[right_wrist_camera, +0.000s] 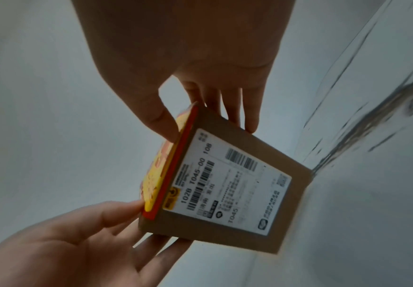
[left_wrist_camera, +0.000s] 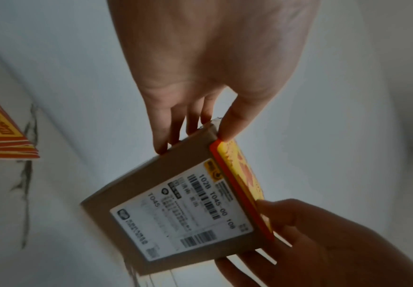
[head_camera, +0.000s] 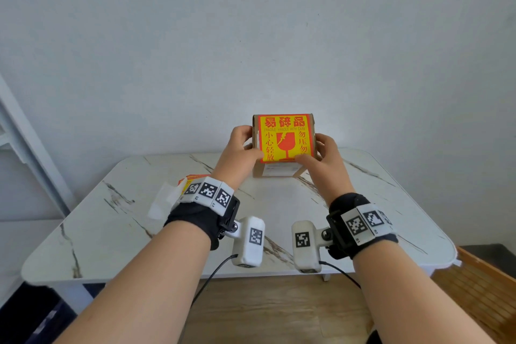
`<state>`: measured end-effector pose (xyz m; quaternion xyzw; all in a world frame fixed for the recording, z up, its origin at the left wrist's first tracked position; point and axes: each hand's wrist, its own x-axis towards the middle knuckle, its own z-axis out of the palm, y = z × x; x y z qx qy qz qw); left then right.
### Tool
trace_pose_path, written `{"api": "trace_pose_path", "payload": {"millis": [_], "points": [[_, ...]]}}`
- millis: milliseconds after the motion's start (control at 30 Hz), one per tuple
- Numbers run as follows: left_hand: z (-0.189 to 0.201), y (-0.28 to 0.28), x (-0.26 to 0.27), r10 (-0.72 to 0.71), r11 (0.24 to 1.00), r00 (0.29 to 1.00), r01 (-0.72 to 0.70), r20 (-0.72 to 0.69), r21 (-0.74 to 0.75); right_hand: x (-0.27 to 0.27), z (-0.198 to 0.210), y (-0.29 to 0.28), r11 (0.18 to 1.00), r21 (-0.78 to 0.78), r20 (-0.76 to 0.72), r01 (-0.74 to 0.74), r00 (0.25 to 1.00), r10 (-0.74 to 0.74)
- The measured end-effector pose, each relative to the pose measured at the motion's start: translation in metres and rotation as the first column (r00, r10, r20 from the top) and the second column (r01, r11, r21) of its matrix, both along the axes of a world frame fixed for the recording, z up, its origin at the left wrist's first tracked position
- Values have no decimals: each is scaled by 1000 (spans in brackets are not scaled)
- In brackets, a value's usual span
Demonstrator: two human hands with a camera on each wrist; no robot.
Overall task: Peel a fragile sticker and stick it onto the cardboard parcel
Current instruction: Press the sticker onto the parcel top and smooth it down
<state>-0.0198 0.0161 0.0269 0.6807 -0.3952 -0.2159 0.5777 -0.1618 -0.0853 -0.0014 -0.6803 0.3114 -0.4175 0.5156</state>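
The yellow-and-red fragile sticker (head_camera: 284, 137) covers the top face of the small brown cardboard parcel (head_camera: 279, 171), held above the white marble-patterned table (head_camera: 111, 220) at frame centre. The left hand (head_camera: 240, 151) and right hand (head_camera: 324, 155) clasp its sides, thumbs pressing the sticker. Only the wrist views show the white shipping label (left_wrist_camera: 183, 211). Spare red-edged stickers (left_wrist_camera: 1, 136) lie at centre left.

Plain pale grey-white wall (head_camera: 251, 36) behind, white marble-look table (head_camera: 117, 220) with dark veins and rounded corners against it, light wood floor (head_camera: 279, 307) beneath, white slanted frame (head_camera: 25, 131) at left, brown slatted piece (head_camera: 483, 282) at right, soft even daylight
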Motion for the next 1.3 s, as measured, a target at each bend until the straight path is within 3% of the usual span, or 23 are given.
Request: {"api": "trace_pose_path", "payload": {"millis": [333,533,700,867,967,1067,1200,1300], "points": [[-19,3,3,-58,994,989,45,134,99,-1,-11,-2,999,-45,-89,-5,996,0],[-19,2,5,-77,994,978,62,193,85,-4,-6,-4,993,-120,-157,-10,987,-9],[-18,-2,8,-11,996,970,-11,242,91,3,-3,-12,985,-175,-178,7,983,-39],[-10,-13,9,107,990,966,-125,236,66,15,7,-14,995,-103,-145,-4,989,-11],[-9,-23,9,41,976,943,-109,330,189,24,3,-20,996,-84,-230,-34,973,14],[-13,-30,14,-51,951,947,-51,317,304,29,-3,-28,996,-72,-370,-50,929,20],[-27,-40,22,2,907,934,-153,357,393,35,-11,-39,993,-96,-537,-66,843,4],[-34,-49,29,40,911,938,-175,344,372,43,-17,-50,992,-117,-547,-37,837,-33]]}}
